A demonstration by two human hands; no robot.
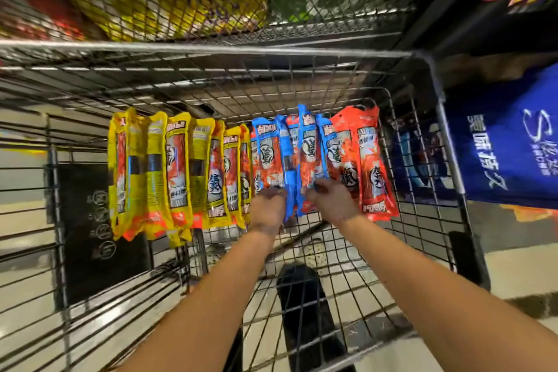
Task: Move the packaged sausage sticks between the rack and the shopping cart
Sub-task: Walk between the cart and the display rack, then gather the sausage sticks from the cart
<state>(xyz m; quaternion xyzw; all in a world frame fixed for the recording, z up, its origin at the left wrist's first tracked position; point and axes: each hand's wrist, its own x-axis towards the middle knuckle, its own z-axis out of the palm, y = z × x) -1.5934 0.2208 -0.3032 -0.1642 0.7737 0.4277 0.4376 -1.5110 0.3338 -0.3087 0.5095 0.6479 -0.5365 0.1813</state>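
Between both hands sit the blue sausage stick packs. The left hand and right hand each pinch a lower end, probably to lift that bunch out. Yellow packs lie to their left and orange packs to their right, all colour-sorted in the shopping cart.

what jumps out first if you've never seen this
A bright row of sausage packs spans the wire cart: yellow packs on the left, blue packs in the middle, red packs on the right. The left hand and right hand grip the blue packs' lower ends.
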